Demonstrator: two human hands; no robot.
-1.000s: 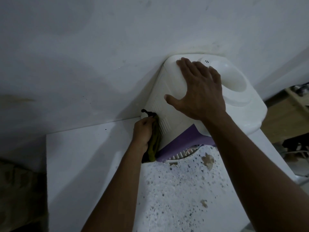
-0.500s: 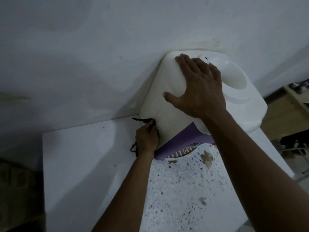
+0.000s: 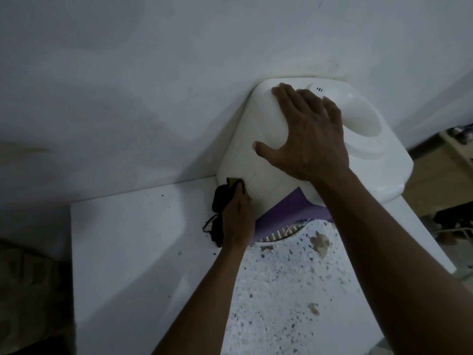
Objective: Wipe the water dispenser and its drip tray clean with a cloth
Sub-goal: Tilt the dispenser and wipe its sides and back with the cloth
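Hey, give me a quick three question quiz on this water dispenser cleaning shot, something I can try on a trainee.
1. True or false: the right hand lies flat on top of the water dispenser.
2. What colour is the panel just above the drip tray?
3. The left hand holds the cloth against: A) the drip tray; B) the dispenser's side wall; C) the bottle well on top.

Key: 1 true; 2 purple; 3 B.
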